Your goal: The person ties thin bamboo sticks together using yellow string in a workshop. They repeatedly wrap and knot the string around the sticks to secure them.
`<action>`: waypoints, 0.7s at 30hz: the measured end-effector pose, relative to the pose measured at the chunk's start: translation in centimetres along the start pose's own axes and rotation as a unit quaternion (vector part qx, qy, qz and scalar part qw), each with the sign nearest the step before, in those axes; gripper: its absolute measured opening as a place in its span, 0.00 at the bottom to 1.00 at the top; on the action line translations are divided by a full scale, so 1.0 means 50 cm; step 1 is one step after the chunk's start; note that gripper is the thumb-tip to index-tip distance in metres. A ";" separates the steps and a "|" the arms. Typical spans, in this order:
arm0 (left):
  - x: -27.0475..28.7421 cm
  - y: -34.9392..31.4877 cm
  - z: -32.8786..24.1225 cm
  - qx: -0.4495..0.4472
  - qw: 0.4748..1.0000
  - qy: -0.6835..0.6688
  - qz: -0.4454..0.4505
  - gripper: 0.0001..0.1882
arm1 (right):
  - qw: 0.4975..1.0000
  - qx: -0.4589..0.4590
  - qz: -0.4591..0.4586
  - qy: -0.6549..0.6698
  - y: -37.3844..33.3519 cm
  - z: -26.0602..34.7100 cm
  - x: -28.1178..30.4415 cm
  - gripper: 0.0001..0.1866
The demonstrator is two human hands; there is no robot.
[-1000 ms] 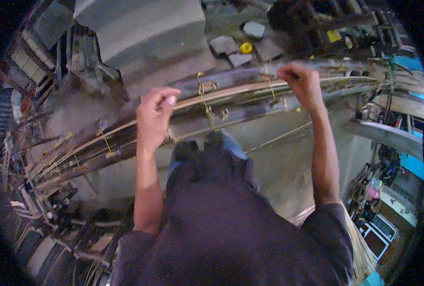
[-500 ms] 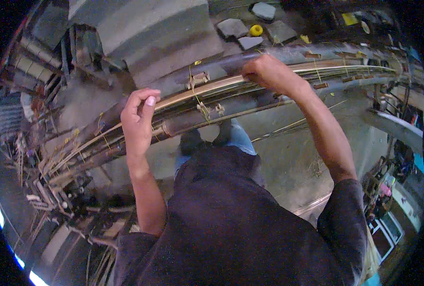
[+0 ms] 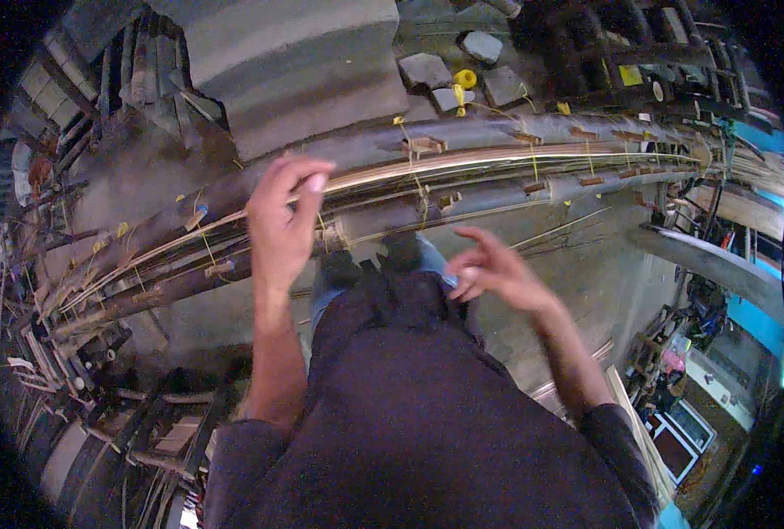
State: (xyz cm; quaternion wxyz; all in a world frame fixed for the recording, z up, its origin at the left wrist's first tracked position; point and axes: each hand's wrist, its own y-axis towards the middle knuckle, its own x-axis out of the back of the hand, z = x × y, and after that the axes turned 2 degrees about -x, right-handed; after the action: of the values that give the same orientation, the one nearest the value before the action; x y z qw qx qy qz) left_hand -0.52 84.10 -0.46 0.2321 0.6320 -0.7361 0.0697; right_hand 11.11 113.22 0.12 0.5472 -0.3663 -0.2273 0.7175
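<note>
My left hand is over the long bundle of thin, light brown strips, its fingers bent toward the thumb. What lies between its fingertips, if anything, is too small to make out. My right hand, slightly blurred, hovers near my waist on the near side of the bundle, with fingers loosely bent and apart. The strips run between two long, dark round poles, a far pole and a near pole. Yellow ties and short wooden pegs are spaced along them.
Beyond the poles lie several flat grey stones and a yellow roll of string on the floor. Stacked timber stands at the far left. A pale beam juts out at the right. Loose thin strips lie near the poles.
My right hand has drawn back from the bundle toward my waist and its fingers have spread. My left hand has shifted slightly right along the bundle. The whole view has moved a little.
</note>
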 end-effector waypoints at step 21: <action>-0.227 0.024 0.052 -0.058 0.954 0.280 0.087 0.12 | 0.639 0.420 -0.149 -0.627 0.328 0.310 -0.014 0.15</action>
State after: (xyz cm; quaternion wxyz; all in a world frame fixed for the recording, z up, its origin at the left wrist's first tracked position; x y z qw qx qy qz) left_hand -1.30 93.48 -7.41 0.4583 0.5064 -0.6963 0.2209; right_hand -10.96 108.85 -1.87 0.4676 0.4793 -0.2419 0.7022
